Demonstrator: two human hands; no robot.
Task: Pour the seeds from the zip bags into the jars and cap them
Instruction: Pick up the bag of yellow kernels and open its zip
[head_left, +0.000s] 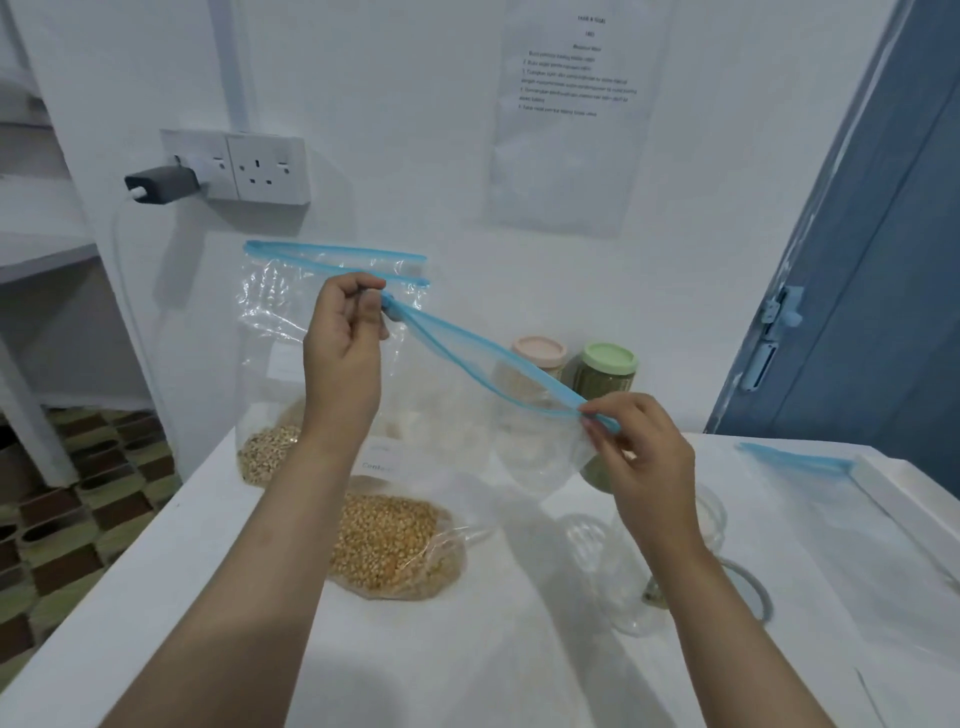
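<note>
Clear crinkly zip bag, blue-edged

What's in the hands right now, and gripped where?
Both hands hold one zip bag by its blue zipper strip: left hand pinches the far-left end, right hand pinches the near-right end. Yellow seeds sag in its bottom on the table.

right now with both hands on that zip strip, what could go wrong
Both hands pinch the held bag's blue zip strip, its seeds slumped on the table. Lifting by the top could spill them. The empty clear jar stands under the right forearm and might get knocked.
</note>
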